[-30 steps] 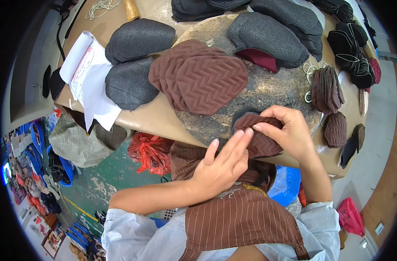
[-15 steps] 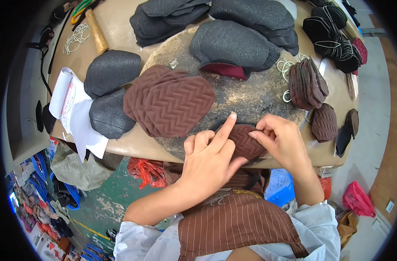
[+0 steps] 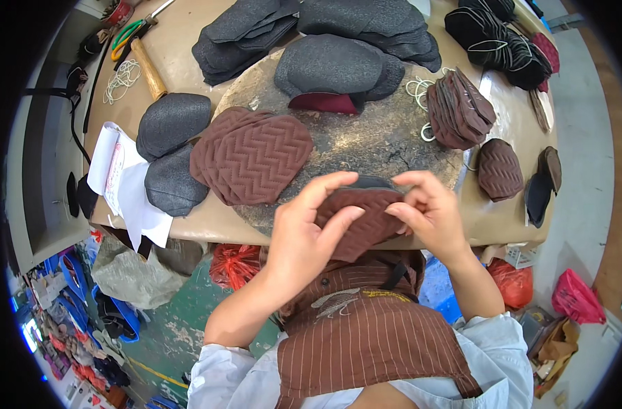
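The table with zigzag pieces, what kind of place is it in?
Probably a workshop, maybe for shoe parts: there are stacked brown quilted pieces, dark cut pieces in piles, and a worn round board.

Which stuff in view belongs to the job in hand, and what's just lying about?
Likely the job:
brown quilted piece, held in left hand and right hand
fanned matching brown pieces
dark textured pieces, perhaps

Seemingly just lying about:
wooden stick
loose white cord
white paper
pink bag
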`<state>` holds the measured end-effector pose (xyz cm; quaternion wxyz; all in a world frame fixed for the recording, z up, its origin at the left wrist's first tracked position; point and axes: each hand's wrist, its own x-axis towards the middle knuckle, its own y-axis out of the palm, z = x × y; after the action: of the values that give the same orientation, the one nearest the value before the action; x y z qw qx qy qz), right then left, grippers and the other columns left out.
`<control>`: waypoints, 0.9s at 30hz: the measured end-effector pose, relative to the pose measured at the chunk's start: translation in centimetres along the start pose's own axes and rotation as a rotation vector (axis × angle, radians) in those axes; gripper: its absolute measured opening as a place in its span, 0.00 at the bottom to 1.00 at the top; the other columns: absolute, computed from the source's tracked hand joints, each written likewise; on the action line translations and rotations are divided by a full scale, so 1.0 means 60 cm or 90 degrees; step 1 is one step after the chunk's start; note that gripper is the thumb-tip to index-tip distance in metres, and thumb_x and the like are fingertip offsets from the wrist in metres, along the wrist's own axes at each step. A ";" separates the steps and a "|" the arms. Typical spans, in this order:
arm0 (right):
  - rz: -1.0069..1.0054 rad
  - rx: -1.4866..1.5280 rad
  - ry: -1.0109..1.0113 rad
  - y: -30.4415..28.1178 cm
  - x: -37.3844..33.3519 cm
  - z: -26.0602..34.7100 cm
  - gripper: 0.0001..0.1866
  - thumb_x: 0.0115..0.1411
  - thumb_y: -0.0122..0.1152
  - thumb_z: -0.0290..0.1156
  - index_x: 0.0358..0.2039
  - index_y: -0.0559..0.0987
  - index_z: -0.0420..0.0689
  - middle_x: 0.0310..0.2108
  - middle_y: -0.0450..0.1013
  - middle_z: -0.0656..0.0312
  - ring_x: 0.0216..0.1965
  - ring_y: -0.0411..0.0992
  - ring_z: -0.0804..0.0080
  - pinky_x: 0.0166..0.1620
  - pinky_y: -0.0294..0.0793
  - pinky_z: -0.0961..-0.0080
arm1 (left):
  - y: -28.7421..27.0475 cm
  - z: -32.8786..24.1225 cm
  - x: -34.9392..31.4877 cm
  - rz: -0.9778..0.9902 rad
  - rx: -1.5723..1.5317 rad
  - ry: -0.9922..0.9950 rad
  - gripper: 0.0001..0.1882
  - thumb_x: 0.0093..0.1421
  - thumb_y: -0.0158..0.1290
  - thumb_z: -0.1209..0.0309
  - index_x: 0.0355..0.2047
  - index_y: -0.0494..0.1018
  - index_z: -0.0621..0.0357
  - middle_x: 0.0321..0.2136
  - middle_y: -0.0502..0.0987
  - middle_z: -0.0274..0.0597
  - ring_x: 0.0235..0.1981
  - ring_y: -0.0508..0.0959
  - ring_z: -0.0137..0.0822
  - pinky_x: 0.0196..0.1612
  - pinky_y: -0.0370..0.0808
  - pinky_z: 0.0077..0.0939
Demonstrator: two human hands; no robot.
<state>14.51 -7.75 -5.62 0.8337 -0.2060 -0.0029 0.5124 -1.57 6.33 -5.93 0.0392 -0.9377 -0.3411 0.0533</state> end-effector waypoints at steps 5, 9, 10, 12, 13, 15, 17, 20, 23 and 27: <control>-0.196 -0.179 -0.077 -0.122 -0.025 0.003 0.14 0.52 0.66 0.25 0.40 0.79 0.40 0.31 0.77 0.62 0.31 0.75 0.77 0.35 0.72 0.81 | -0.115 -0.044 0.002 -0.195 0.112 0.091 0.23 0.53 0.60 0.78 0.50 0.71 0.60 0.49 0.74 0.48 0.51 0.73 0.35 0.54 0.68 0.29; -0.280 -0.517 -0.083 -0.267 -0.016 -0.058 0.19 0.52 0.65 0.26 0.46 0.75 0.38 0.39 0.75 0.55 0.41 0.74 0.64 0.44 0.70 0.75 | -0.144 -0.035 0.041 -0.354 0.657 0.228 0.25 0.52 0.59 0.79 0.52 0.69 0.58 0.54 0.68 0.55 0.56 0.68 0.46 0.58 0.63 0.36; -0.266 -0.590 -0.091 -0.276 -0.013 -0.074 0.21 0.52 0.65 0.26 0.47 0.75 0.38 0.40 0.74 0.54 0.42 0.73 0.61 0.46 0.70 0.73 | -0.134 -0.029 0.035 -0.318 0.638 0.249 0.26 0.51 0.59 0.78 0.52 0.69 0.57 0.55 0.66 0.56 0.57 0.66 0.48 0.59 0.62 0.38; -0.259 -0.545 -0.055 -0.265 -0.012 -0.072 0.22 0.52 0.65 0.27 0.47 0.73 0.38 0.42 0.73 0.52 0.43 0.72 0.55 0.46 0.70 0.71 | -0.089 -0.020 -0.012 -0.245 0.603 0.280 0.28 0.50 0.61 0.76 0.53 0.69 0.54 0.59 0.61 0.58 0.59 0.63 0.52 0.60 0.59 0.42; -0.251 -0.524 -0.041 -0.260 -0.009 -0.071 0.22 0.51 0.65 0.27 0.47 0.73 0.37 0.42 0.72 0.51 0.44 0.71 0.53 0.46 0.69 0.69 | -0.062 -0.017 -0.041 -0.156 0.616 0.262 0.29 0.49 0.62 0.73 0.53 0.69 0.53 0.61 0.57 0.59 0.60 0.60 0.54 0.60 0.57 0.45; -0.298 -0.617 -0.078 -0.245 -0.010 -0.069 0.20 0.51 0.65 0.26 0.45 0.73 0.36 0.42 0.72 0.52 0.43 0.71 0.52 0.45 0.69 0.68 | -0.013 -0.008 -0.098 -0.011 0.633 0.219 0.32 0.47 0.65 0.67 0.54 0.69 0.51 0.62 0.51 0.64 0.62 0.54 0.59 0.60 0.54 0.50; -0.353 -0.748 -0.121 -0.230 -0.014 -0.061 0.18 0.50 0.65 0.25 0.41 0.72 0.35 0.38 0.73 0.52 0.39 0.71 0.50 0.42 0.70 0.67 | 0.016 0.022 -0.133 0.058 0.643 0.190 0.34 0.45 0.66 0.62 0.55 0.69 0.49 0.61 0.47 0.71 0.62 0.51 0.63 0.59 0.51 0.55; -0.294 -0.593 0.008 -0.209 -0.041 0.006 0.18 0.48 0.65 0.22 0.40 0.73 0.35 0.34 0.73 0.53 0.34 0.72 0.55 0.39 0.70 0.70 | 0.023 0.055 -0.159 0.032 0.675 0.179 0.35 0.46 0.66 0.61 0.55 0.69 0.47 0.59 0.44 0.77 0.61 0.48 0.64 0.58 0.51 0.58; -0.102 -0.376 -0.127 -0.176 -0.064 0.096 0.13 0.43 0.67 0.20 0.32 0.77 0.33 0.26 0.72 0.55 0.31 0.72 0.65 0.35 0.68 0.76 | 0.026 0.066 -0.170 -0.016 0.677 0.187 0.35 0.47 0.65 0.59 0.56 0.69 0.45 0.59 0.43 0.77 0.61 0.47 0.64 0.58 0.50 0.58; 0.171 0.071 -0.085 -0.071 -0.010 0.092 0.11 0.50 0.67 0.24 0.33 0.78 0.34 0.27 0.74 0.59 0.32 0.72 0.76 0.35 0.69 0.80 | 0.030 0.082 -0.184 -0.071 0.666 0.136 0.31 0.47 0.63 0.59 0.54 0.70 0.37 0.60 0.51 0.63 0.62 0.52 0.53 0.59 0.49 0.55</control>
<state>16.69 -8.06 1.01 0.7657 -0.1239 -0.0022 0.6311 -9.44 -1.97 -10.20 0.5385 -0.7735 -0.3125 0.1185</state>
